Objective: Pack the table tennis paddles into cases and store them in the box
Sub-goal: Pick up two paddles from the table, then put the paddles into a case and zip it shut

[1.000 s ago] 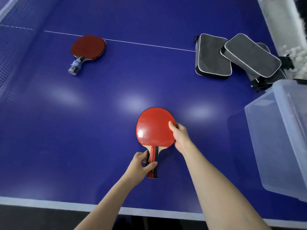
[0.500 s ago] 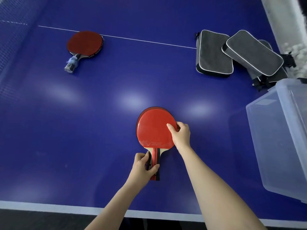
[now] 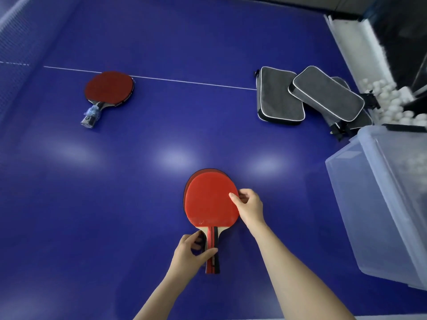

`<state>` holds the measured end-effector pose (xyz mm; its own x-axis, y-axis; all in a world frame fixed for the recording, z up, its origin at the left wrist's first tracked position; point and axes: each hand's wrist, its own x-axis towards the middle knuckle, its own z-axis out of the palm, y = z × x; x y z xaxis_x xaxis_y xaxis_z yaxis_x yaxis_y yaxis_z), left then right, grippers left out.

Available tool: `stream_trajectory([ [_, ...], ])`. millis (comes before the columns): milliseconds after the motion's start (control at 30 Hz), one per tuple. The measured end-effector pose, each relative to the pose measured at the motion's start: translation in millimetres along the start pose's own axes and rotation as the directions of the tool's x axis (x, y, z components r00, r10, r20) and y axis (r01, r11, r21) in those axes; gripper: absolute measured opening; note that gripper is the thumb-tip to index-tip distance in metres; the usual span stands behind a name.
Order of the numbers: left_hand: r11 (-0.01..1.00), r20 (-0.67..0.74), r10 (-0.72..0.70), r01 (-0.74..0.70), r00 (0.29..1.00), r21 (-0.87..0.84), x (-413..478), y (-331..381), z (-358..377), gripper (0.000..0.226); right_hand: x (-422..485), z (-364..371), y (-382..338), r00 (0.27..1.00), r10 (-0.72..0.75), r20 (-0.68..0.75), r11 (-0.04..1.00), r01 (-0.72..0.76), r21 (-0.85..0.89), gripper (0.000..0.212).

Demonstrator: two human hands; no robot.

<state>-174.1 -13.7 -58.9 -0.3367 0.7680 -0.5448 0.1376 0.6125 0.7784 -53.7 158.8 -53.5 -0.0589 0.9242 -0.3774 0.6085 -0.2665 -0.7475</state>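
Note:
A bright red paddle [image 3: 211, 200] lies on top of a second, darker paddle [image 3: 208, 170] on the blue table near me; only a rim of the lower one shows. My left hand [image 3: 189, 255] grips the stacked handles. My right hand [image 3: 248, 207] pinches the right edge of the top blade. Another pair of dark red paddles [image 3: 108, 90], one handle wrapped in blue tape, lies far left by the white line. Grey zip cases [image 3: 278, 95] [image 3: 325, 95] are piled at the far right. A clear plastic box [image 3: 388, 204] stands at the right edge.
The blue table [image 3: 138, 181] has a net at the far left [image 3: 13, 54]. Beyond the right edge, a bin holds many white balls [image 3: 390, 100]. The table's near edge runs just below my forearms.
The top paddle has slid toward me, baring a rim of the lower paddle at the far side. Both hands keep their hold. The view has shifted slightly.

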Motion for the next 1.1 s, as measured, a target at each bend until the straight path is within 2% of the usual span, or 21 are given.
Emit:
stream_trajectory([
  [100,0.999,-0.041,-0.031,0.030,0.999,-0.024,4.4,4.8,-14.9,0.059,-1.1,-16.2,-5.2,0.999,0.026,-0.018,0.999,-0.025,0.035,0.040],
  [200,0.998,-0.146,-0.047,0.042,0.988,-0.037,10.5,12.4,-36.4,0.058,1.3,-35.4,-13.3,0.997,0.042,-0.058,0.997,-0.038,0.066,0.039],
  [300,1.000,-0.213,-0.005,0.002,0.977,-0.014,23.4,31.3,-56.3,0.059,4.2,-53.2,-19.5,0.994,0.055,-0.094,0.995,-0.047,0.087,0.038],
  [500,0.994,-0.250,0.110,-0.112,0.962,0.006,54.0,88.0,-64.0,0.058,30.1,-99.7,-30.6,0.989,0.061,-0.132,0.992,-0.046,0.115,0.040],
  [633,0.990,-0.261,0.134,-0.142,0.956,-0.009,75.4,127.9,-42.2,0.056,74.0,-145.8,-46.9,0.985,0.039,-0.165,0.989,-0.014,0.149,0.039],
  [800,0.983,-0.263,0.179,-0.184,0.948,0.006,119.4,201.9,11.5,0.056,136.9,-208.0,-62.0,0.983,-0.039,-0.180,0.998,0.048,0.051,0.043],
  [933,0.967,-0.245,0.252,-0.237,0.936,0.092,163.0,264.2,52.0,0.061,179.5,-239.3,-64.3,0.988,-0.051,-0.145,0.999,0.053,0.008,0.047],
  [1100,0.931,-0.190,0.309,-0.255,0.932,0.262,202.9,303.1,82.7,0.067,226.3,-248.2,-60.7,0.994,0.035,-0.103,0.991,-0.021,0.128,0.059],
])
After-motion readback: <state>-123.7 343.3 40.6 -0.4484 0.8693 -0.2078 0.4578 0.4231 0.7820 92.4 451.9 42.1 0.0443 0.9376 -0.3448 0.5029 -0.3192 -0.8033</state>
